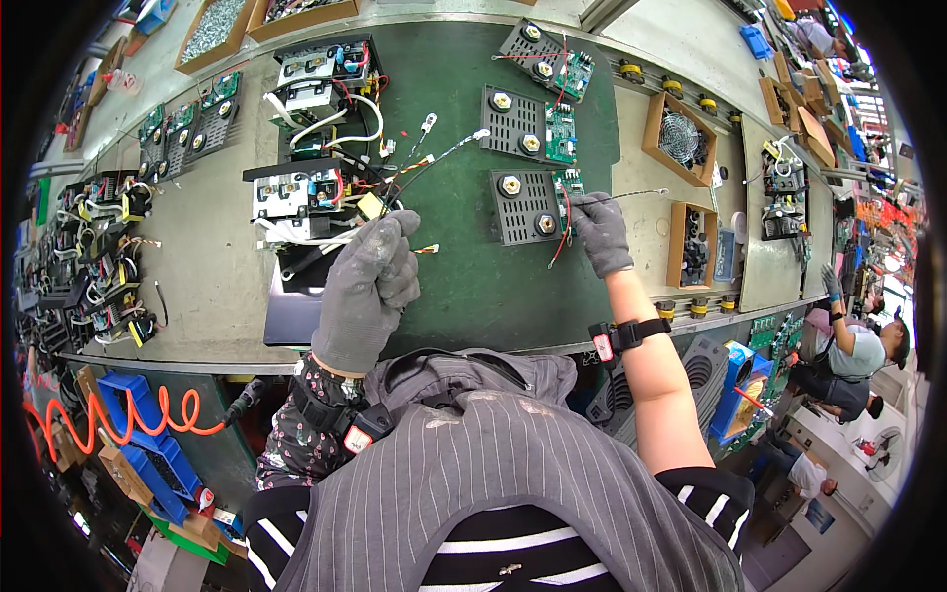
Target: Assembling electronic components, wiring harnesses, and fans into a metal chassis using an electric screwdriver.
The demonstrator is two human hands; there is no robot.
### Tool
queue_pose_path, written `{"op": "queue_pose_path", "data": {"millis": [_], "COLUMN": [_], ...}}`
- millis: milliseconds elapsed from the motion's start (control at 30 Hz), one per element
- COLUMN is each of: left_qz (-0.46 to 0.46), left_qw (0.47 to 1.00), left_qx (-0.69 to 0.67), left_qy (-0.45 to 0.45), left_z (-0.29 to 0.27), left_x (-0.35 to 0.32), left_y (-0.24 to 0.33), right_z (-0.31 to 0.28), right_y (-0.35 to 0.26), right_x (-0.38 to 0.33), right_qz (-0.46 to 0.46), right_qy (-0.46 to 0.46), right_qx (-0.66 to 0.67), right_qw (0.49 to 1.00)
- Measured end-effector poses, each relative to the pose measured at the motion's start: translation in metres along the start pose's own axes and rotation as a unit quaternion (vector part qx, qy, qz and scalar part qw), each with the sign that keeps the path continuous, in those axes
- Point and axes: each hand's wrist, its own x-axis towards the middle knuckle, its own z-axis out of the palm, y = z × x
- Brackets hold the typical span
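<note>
My left hand [367, 286], in a grey glove, is closed beside the wires of a black-framed electronic assembly [296, 192]. Its curled fingers hide what they hold, if anything; a yellow tag [370, 205] shows just beyond them. My right hand [602, 235], also gloved, has its fingers closed at the right edge of a black slotted panel [523, 209] with a green circuit board [569, 182]. A red wire [562, 247] hangs from that board, and a thin dark wire [641, 192] extends right from near my fingers. Two similar panels [513, 120] [533, 49] lie farther away.
Another wired assembly [321, 74] sits far left on the green mat [449, 266]. Many wired units [99, 257] crowd the left. Cardboard boxes hold fan guards [681, 138] and black parts [693, 247] at right. An orange coiled hose [148, 424] hangs lower left. A co-worker [853, 350] is at far right.
</note>
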Motion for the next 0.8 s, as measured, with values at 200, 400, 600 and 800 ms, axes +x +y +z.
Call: {"op": "queue_pose_path", "data": {"millis": [200,400,600,800], "left_qz": [-0.007,-0.003,-0.005,-0.026], "left_qw": [1.000,0.999,0.985,0.985], "left_qx": [-0.023,-0.039,-0.107,-0.147], "left_qy": [0.003,-0.019,-0.133,-0.090], "left_z": [-0.004,-0.011,-0.018,-0.012], "left_x": [0.000,-0.004,0.002,0.008], "left_y": [0.003,0.002,0.001,-0.004], "right_z": [-0.003,-0.005,-0.010,-0.011], "right_y": [-0.009,-0.026,-0.039,-0.036], "right_x": [-0.004,0.005,0.012,0.007], "right_qz": [-0.034,-0.001,0.062,0.063], "right_qy": [-0.001,-0.039,-0.038,0.014], "right_qx": [-0.072,-0.159,-0.112,-0.066], "right_qw": [0.997,0.986,0.991,0.996]}}
